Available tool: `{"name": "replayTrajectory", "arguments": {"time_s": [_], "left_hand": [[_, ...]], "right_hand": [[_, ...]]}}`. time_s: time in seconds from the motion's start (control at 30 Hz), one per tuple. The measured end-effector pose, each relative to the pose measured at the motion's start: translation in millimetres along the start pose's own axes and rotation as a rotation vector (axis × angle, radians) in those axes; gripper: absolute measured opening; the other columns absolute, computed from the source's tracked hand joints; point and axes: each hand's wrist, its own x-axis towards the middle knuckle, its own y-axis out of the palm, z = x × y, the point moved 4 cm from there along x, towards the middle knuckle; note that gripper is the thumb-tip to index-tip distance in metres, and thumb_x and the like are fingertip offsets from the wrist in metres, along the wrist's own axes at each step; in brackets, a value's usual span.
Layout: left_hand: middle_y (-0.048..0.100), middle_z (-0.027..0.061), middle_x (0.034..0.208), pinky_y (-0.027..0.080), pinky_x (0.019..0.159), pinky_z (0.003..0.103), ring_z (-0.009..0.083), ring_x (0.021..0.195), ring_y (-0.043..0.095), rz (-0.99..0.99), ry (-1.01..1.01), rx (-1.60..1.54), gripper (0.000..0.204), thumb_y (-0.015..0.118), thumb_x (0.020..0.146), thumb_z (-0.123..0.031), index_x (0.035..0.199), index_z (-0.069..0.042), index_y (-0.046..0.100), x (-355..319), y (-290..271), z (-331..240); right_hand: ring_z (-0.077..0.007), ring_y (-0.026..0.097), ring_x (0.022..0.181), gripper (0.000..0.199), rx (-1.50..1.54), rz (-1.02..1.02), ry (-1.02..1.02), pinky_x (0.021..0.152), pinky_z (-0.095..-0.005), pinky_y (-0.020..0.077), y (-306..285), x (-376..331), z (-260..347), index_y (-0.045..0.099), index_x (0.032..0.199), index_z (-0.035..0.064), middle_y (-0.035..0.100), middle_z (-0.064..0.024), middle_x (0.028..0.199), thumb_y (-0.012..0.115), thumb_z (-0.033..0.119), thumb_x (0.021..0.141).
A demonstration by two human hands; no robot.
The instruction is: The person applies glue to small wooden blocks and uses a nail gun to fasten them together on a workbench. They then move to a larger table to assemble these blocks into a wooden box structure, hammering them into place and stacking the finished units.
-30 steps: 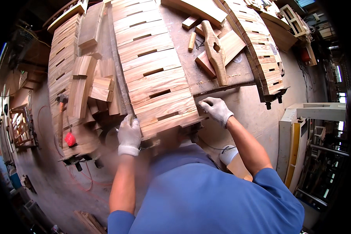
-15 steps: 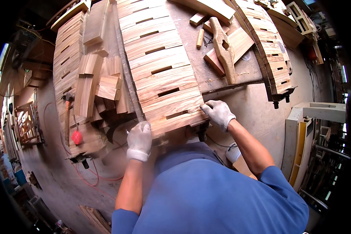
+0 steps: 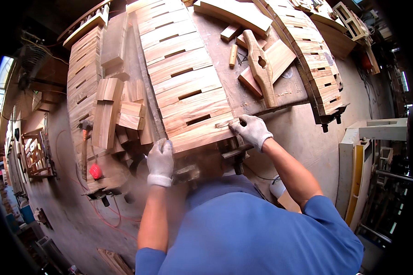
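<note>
My gloved left hand (image 3: 161, 161) has its fingers closed at the left end of the nearest wooden block (image 3: 199, 136). At the block's right end, the thumb and fingers of my gloved right hand (image 3: 252, 130) are closed on it. The block's upper face shows pale, streaked grain. Beyond it, a long row of slotted wooden blocks (image 3: 183, 82) runs away from me, side by side, with dark slots along the middle. Just below the held block, a dark metal bar end (image 3: 236, 152) shows.
To the left lie stacked wood offcuts (image 3: 108, 114), a hammer (image 3: 84, 146) and a red object (image 3: 95, 171). On the right are a shaped wooden piece (image 3: 264, 68), a yellow-handled tool (image 3: 233, 55) and another slotted row (image 3: 323, 68). A pale frame (image 3: 353, 151) stands further right.
The nearest block showed a slot earlier; its visible face now shows none. The row's near edge lies farther from me, exposing more metal bar. My right hand has moved slightly left.
</note>
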Motion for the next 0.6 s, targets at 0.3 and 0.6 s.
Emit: {"name": "replayTrajectory", "arguments": {"time_s": [0.3,0.6], "left_hand": [[0.075,0.0260,0.127,0.051,0.104,0.040,0.0348,0.115,0.070,0.093,0.054,-0.270,0.044,0.061,0.111,-0.027,0.134,0.010,0.068,18.9,47.1,43.7],[0.075,0.0281,0.126,0.050,0.106,0.043,0.0377,0.119,0.071,0.131,-0.069,-0.293,0.045,0.061,0.109,-0.029,0.137,0.006,0.068,10.5,39.5,7.2]], "right_hand": [[-0.0353,0.076,0.113,0.076,0.281,0.099,0.060,0.099,-0.0453,0.0573,19.0,14.1,-0.9,0.066,0.142,0.0004,0.078,-0.0262,0.119,0.075,0.059,0.095],[-0.0379,0.074,0.118,0.074,0.388,0.172,0.145,0.103,-0.0435,0.0567,15.3,-0.9,1.6,0.068,0.141,-0.0021,0.076,-0.0290,0.124,0.076,0.055,0.094]]}}
